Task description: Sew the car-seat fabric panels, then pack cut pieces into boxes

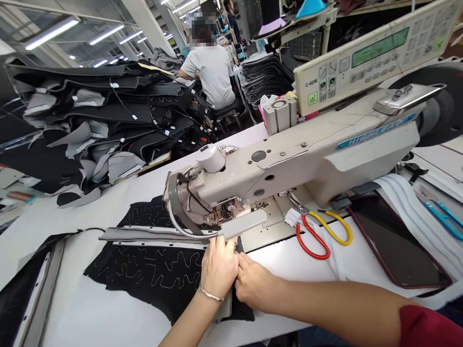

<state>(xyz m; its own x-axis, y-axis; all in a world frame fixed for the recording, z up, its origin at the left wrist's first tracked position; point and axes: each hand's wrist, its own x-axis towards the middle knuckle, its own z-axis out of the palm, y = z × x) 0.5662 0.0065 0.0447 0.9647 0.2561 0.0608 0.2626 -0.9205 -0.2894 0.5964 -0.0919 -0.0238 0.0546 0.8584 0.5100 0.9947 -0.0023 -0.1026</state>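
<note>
The sewing machine (292,161) stands on the table (66,225). Before it lies a fabric panel (144,272), under the left hand (219,267) and right hand (256,281). Scissors (313,236) lie before it, right of the panel; another pair (449,221) lies farther right. A control panel (379,52) rises behind it. Behind its left end lies a stack of fabric pieces (100,117), with a seated person (211,73) beyond.

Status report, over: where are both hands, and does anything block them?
Left hand and right hand together on black stitched fabric panel, at front of sewing machine. Grey strip on panel. Nothing seen blocking; scissors lie to the right.
</note>
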